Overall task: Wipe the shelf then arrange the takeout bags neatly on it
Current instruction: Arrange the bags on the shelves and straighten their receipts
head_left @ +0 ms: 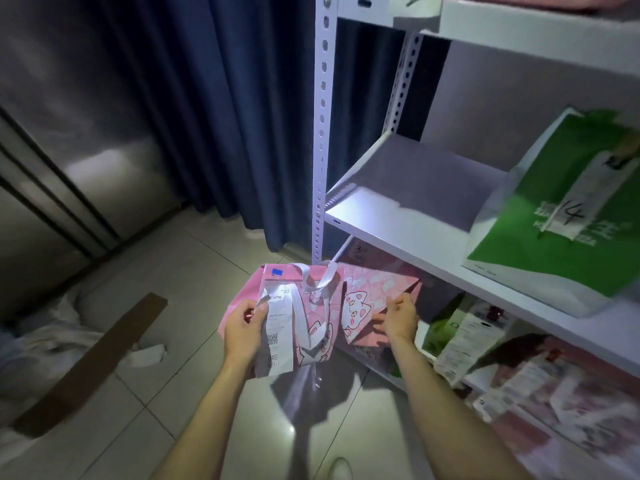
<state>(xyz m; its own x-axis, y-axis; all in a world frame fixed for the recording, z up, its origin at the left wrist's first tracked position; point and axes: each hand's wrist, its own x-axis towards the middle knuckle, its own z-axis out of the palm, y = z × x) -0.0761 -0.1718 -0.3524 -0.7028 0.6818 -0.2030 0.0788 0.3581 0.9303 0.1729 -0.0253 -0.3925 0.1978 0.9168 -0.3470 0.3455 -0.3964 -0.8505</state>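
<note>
Arranging step: both hands hold the pink bag low, near the shelf; left hand fingers pinch its receipt, right hand fingers grip its edge. Next, probably lift it onto bare shelf left of green bag.

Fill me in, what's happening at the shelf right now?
A person is holding a pink cat-print takeout bag in front of the white shelving unit. The left hand pinches the bag's left edge by its white receipt; the right hand grips the right side. The middle shelf has bare space on its left and a green bag marked 14 on its right. More bags sit on the lower shelf. The pink bag is not yet shelved.
</note>
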